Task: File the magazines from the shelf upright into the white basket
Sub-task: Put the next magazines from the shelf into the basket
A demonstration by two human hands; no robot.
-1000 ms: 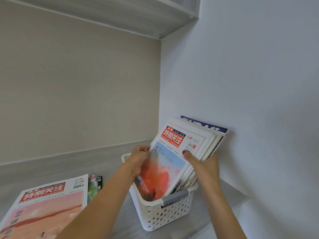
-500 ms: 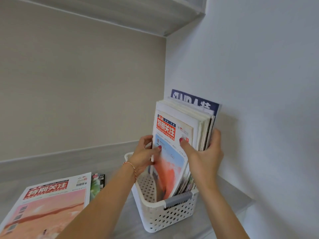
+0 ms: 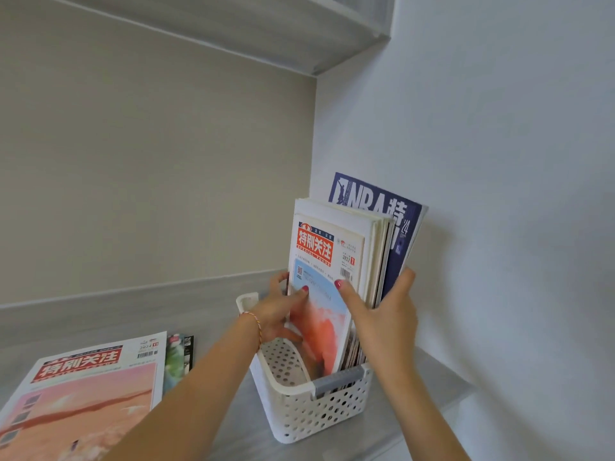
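Note:
A white perforated basket (image 3: pixel 312 414) stands on the grey shelf near the right wall. A bundle of several magazines (image 3: pixel 336 261) stands nearly upright in its right half, the front cover red-titled with an orange picture, a dark blue one (image 3: pixel 404 234) at the back. My left hand (image 3: pixel 278 311) presses on the front cover's left edge. My right hand (image 3: pixel 382 314) clamps the bundle, thumb on the front, fingers behind. More magazines (image 3: pixel 96 390) lie flat at the lower left.
A white wall rises close behind the basket on the right, a beige wall at the back. A grey shelf board (image 3: pixel 266 31) runs overhead. The shelf's front edge (image 3: pixel 432 424) passes just right of the basket. The basket's left half holds nothing.
The magazine bundle has been tipped from leaning back against the wall to nearly upright, and both hands rose with it. The basket has stayed in place.

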